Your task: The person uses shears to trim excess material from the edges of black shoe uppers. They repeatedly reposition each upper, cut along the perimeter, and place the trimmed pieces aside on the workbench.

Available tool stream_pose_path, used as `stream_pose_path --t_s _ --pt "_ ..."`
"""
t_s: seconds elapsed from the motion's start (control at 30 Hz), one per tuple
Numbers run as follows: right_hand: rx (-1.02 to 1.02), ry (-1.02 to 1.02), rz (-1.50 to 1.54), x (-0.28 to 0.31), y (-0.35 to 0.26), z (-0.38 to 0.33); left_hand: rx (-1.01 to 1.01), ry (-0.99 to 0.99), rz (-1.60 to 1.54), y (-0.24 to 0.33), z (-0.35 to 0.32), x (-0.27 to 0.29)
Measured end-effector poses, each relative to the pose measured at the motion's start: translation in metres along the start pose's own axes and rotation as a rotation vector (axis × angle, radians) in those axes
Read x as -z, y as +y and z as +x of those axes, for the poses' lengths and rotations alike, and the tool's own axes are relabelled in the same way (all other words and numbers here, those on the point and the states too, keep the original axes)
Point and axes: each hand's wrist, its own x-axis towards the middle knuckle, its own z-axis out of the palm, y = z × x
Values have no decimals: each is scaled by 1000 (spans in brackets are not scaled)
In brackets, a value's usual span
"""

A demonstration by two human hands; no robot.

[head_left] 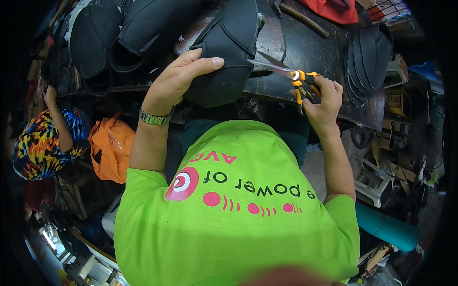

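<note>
My left hand [177, 76] grips a black stitched piece [229, 52] that looks like a shoe upper, thumb on top and fingers underneath. It is raised at the table's near edge. To its right, my right hand [325, 102] is closed round the yellow-and-black handles of a pair of scissors [294, 75]. The blades are spread and point left, their tips beside the upper's right edge; whether they touch it I cannot tell. More black uppers [95, 43] lie on the table at the left. A stack of flat black pieces [367, 62] rests at the right.
The dark worktable [315, 52] carries a wooden stick [304, 20] and a red bag-like thing [334, 8] at the back. An orange bag [112, 148] hangs at left, near a co-worker in a multicoloured top [45, 140]. A white plastic stool [369, 183] and teal roll [386, 227] are at right.
</note>
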Motion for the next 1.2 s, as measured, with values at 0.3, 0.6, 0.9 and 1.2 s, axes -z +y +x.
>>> stream_pose_path --t_s 0.3,0.6,0.9,1.2 --pt "-256 -230 299 -4 -7 -6 -26 58 115 2 -1 -13" --pt "-1131 77 1744 -29 -24 23 -311 -304 1194 -27 10 -85" --pt "-1302 158 2022 -37 -8 7 -127 123 308 -18 -9 -22" --pt "-1158 43 1760 -25 -5 8 102 -215 -680 -90 10 -24"
